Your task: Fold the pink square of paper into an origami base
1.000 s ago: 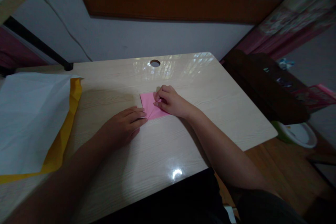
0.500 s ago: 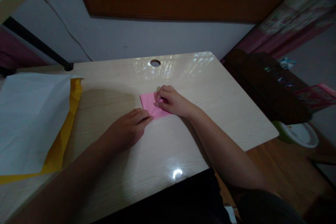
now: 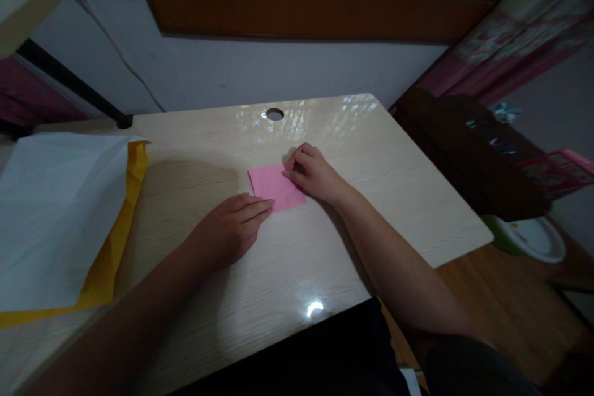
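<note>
A small square of pink folding paper (image 3: 271, 182) lies flat on the desk, with faint creases across it. My left hand (image 3: 236, 219) rests over its lower left corner, fingers stretched out and lying flat on the sheet. At the upper right corner my right hand (image 3: 315, 173) is closed, its thumb and curled fingers pinching the paper's edge. That corner is partly hidden under the fingertips.
The pale wood-grain desk (image 3: 297, 260) has a round cable hole (image 3: 275, 114) near its back edge. On the left lie a large white sheet (image 3: 60, 216) and yellow paper (image 3: 118, 241) beneath it. A black post (image 3: 78, 86) stands at the back left.
My right hand has slid outward to the upper right, uncovering the middle of the paper. The left fingers have straightened and flattened on the lower left corner.
</note>
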Tool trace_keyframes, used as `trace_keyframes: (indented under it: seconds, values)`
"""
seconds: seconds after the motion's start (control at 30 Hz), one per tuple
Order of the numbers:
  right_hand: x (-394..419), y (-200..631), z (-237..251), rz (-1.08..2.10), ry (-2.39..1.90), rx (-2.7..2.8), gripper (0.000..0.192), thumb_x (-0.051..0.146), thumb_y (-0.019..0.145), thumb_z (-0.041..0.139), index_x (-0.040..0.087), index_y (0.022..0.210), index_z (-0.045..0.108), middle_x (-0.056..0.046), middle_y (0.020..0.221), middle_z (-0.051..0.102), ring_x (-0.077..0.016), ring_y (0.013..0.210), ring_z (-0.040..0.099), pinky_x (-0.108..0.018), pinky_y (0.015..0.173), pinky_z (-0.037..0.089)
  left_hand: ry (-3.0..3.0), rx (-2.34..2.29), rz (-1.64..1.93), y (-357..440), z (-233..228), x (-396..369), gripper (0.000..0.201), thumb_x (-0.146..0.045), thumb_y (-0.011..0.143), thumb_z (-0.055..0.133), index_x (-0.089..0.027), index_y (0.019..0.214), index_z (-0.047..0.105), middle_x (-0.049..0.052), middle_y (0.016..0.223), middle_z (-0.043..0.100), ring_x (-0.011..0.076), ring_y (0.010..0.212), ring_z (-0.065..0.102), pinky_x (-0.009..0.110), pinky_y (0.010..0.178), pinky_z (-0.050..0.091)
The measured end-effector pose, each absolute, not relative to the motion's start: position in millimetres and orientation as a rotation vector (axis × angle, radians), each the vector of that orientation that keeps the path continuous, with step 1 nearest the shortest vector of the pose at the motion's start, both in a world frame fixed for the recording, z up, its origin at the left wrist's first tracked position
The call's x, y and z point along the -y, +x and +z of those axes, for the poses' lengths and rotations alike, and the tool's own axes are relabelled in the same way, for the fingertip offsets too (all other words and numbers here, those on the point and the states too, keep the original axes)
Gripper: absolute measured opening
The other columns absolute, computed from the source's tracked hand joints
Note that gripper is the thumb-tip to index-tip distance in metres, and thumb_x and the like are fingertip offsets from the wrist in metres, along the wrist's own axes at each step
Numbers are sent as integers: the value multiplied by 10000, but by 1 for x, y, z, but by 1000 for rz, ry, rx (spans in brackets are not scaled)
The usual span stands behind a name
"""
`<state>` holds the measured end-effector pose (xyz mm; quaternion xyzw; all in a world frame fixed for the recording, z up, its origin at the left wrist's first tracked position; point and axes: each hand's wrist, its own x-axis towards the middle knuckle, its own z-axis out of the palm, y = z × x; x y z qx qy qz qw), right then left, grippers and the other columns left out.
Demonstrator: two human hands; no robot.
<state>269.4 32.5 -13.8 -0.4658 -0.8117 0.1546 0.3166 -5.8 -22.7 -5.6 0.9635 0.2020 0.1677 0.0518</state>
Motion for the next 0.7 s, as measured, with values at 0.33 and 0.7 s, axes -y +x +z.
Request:
trace_keyframes:
  seconds: [0.33,0.7]
  values:
    - [-25,259,-2,344,-1068,2070,80,272,957,643,212,927,688,-61,921,647,-209,893,597,-367,825,486,2928,-861,572,3,-7,32,390,-147,976,531,-74,1344,638,134,1381,657,279,1168,602,458,1065,523]
    - [-31,258,-17,382,-1155,2158,48,236,903,737,213,945,742,-73,999,672,-222,958,622,-405,927,478,2898,-859,560,-2,-9,31,408,-165,965,562,-118,1364,635,110,1402,650,287,1141,598,490,1025,531]
